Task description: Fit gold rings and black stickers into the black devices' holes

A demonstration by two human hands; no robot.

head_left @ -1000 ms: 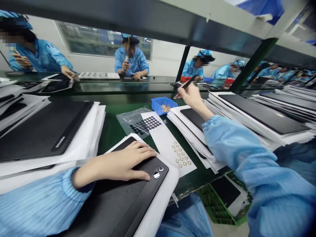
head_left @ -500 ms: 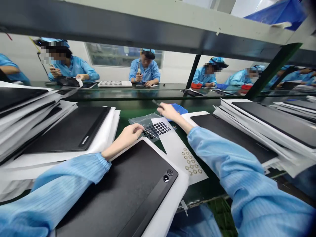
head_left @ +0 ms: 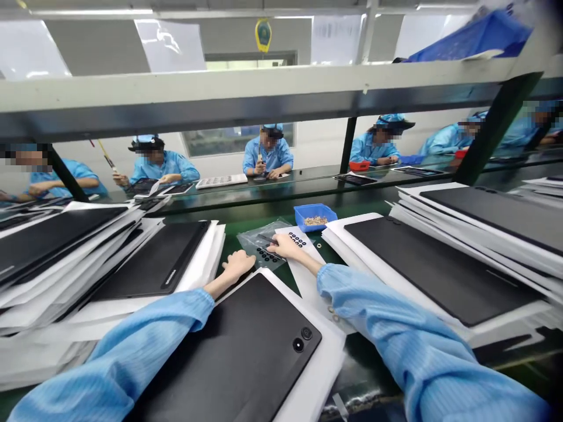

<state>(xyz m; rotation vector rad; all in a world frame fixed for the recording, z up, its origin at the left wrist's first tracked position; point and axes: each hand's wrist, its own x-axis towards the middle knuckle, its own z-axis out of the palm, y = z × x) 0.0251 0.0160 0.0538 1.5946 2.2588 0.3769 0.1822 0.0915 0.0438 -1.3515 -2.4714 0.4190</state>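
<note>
My right hand (head_left: 287,246) is closed around dark tweezers (head_left: 266,239), above a clear plastic bag (head_left: 248,241) with black rings (head_left: 267,255) on it. My left hand (head_left: 238,265) has its fingers curled at the bag's near left edge; whatever they pinch is hidden. Under my right forearm runs a white sheet (head_left: 303,280) with black rings at its far end and a few pale rings partly covered by my sleeve. In front of me a black tablet (head_left: 229,346), back side up with two round camera spots, lies on white sheeting.
A blue bin (head_left: 314,217) of small brass-coloured parts stands beyond the sheet. Stacks of tablets between white sheets rise at left (head_left: 149,264) and right (head_left: 440,264). A shelf beam (head_left: 220,108) crosses overhead. Several co-workers (head_left: 268,155) sit at the far bench.
My view has tilted up, bringing the blue bin into fuller sight. My right hand has come back toward me with the tweezers, from near the bin to over the bag. The left hand stays near the bag.
</note>
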